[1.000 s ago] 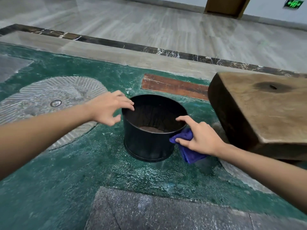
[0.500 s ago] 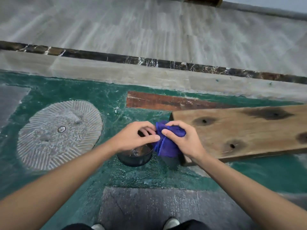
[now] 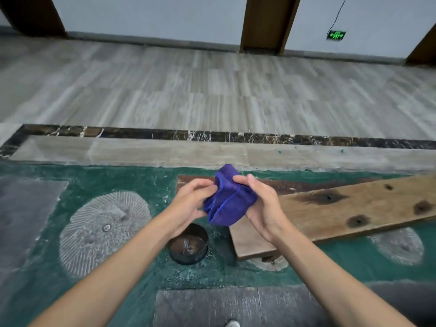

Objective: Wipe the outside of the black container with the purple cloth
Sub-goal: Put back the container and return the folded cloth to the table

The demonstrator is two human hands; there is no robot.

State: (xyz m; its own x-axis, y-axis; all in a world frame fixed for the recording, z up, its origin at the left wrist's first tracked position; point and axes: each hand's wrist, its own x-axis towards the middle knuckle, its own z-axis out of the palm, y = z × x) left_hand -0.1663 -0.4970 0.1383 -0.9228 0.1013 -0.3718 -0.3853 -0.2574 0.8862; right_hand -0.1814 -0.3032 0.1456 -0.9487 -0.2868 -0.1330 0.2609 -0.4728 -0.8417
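The purple cloth (image 3: 227, 199) is bunched up and held in the air between both hands. My right hand (image 3: 263, 206) cups it from the right, and my left hand (image 3: 190, 200) pinches its left edge. The black container (image 3: 188, 244), round and open-topped with a wet, brownish bottom, stands upright on the green floor far below, under my left wrist. Neither hand touches it.
A thick wooden plank (image 3: 330, 213) lies just right of the container, raised off the floor. A round ribbed stone disc (image 3: 101, 230) is set in the green floor at left, another disc (image 3: 398, 246) at right. A grey slab (image 3: 226, 305) lies near my feet.
I have stood up, so the container looks much smaller and lower. Both hands left the container and rose together, now holding the cloth between them.
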